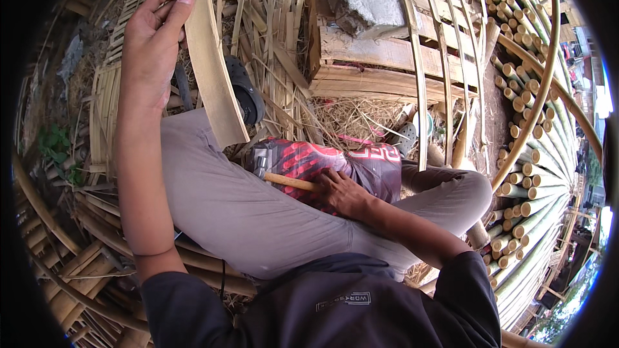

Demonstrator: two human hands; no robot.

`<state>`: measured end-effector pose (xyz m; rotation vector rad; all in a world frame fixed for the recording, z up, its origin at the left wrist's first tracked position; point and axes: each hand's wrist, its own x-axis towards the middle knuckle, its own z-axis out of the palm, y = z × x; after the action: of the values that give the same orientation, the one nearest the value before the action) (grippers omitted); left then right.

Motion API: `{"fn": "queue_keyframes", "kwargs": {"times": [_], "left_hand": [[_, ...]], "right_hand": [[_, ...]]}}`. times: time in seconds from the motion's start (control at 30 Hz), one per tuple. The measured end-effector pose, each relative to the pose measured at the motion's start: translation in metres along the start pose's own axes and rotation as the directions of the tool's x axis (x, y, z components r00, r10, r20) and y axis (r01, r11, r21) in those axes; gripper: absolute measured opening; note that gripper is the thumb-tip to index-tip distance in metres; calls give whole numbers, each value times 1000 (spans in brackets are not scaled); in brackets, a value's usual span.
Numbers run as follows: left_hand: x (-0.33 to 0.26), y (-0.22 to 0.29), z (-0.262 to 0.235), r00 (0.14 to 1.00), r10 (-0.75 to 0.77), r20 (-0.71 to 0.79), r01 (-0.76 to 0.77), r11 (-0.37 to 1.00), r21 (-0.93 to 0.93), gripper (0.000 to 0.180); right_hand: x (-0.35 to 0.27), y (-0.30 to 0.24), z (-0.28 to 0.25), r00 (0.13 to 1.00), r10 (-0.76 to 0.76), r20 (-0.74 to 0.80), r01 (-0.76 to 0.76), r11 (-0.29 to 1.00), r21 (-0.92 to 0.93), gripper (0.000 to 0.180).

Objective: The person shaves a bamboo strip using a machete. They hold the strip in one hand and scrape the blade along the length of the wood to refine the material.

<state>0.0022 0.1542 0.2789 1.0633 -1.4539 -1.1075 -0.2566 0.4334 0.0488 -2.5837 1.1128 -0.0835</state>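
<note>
Slat: a broad, flat bamboo slat (207,58), pale yellow-tan, runs from the top edge of the view down to a cut end just above the knee.
Where it is: raised in front of the person, over the left thigh and the sandal (248,93) below it.
Left hand: the left hand (149,38) grasps the slat near its upper part, thumb along the front edge, fingers wrapped behind.
How it will handle: likely light for its length and stiff across the width, yet springy along it; the split edges look sharp and splintery, so a hold on the flat faces seems safer than on the edges.
Where to hold: a grip near the middle should balance it better; held high, as here, the free lower end may swing.
Right hand: the right hand (345,193) rests on a red and black cloth (322,164) on the lap, clenched on a wooden handle (290,182); the tool's head is hidden.
Lap: grey trousers (225,200), legs folded.
Ahead: a wooden block (380,67) with a grey stone (367,0) on top, thin strips (419,77) leaning over it.
Right: stacked bamboo poles (535,167), cut ends showing.
Ground: split bamboo offcuts (271,26) and shavings all around.
</note>
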Motion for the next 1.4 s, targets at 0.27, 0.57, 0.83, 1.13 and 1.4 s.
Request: {"fn": "queue_keyframes", "kwargs": {"times": [0.27, 0.57, 0.83, 1.13, 1.4], "left_hand": [[-6, 4, -1, 1000, 6, -26, -4, 998, 65, 30], [-8, 1, 24, 997, -38, 69, 39, 999, -25, 19], [-17, -6, 25, 993, -36, 108, 31, 998, 50, 18], [-20, -6, 21, 985, -46, 167, 42, 999, 29, 20], [-19, -7, 26, 978, -91, 189, 79, 994, 70, 17]], "right_hand": [[22, 24, -79, 883, 433, -182, -256, 768, 587, 18], [120, 166, -139, 517, 399, -757, -490, 864, 120, 13], [145, 197, -114, 587, 454, -670, -551, 830, 80, 13], [145, 193, -120, 547, 486, -682, -573, 811, 118, 18], [141, 179, -132, 440, 464, -769, -502, 837, 217, 21]]}}
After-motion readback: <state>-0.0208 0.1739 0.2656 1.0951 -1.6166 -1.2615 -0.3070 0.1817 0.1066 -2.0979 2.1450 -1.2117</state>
